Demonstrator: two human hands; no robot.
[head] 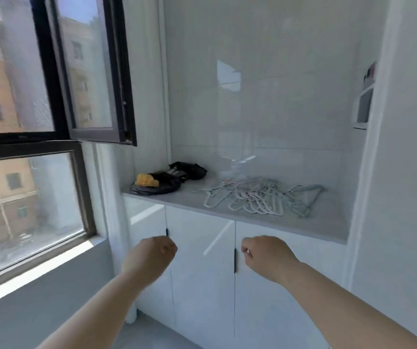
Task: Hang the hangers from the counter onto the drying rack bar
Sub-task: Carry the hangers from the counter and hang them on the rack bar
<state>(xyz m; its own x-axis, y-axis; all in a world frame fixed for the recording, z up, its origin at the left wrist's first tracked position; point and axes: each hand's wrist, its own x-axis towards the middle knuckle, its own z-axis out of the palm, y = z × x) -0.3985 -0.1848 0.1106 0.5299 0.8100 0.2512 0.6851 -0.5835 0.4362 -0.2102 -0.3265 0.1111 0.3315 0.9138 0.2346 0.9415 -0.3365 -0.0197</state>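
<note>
A tangled pile of pale wire hangers lies on the grey counter in a white-tiled niche, toward its right half. My left hand and my right hand hover below the counter edge, in front of the white cabinet doors. Both have their fingers curled into loose fists and hold nothing. Neither hand touches the hangers. No drying rack bar is in view.
Black bags with a yellow item sit at the counter's left end. An open black-framed window sash juts into the room above left. White cabinet doors stand below the counter. A small wall shelf is at right.
</note>
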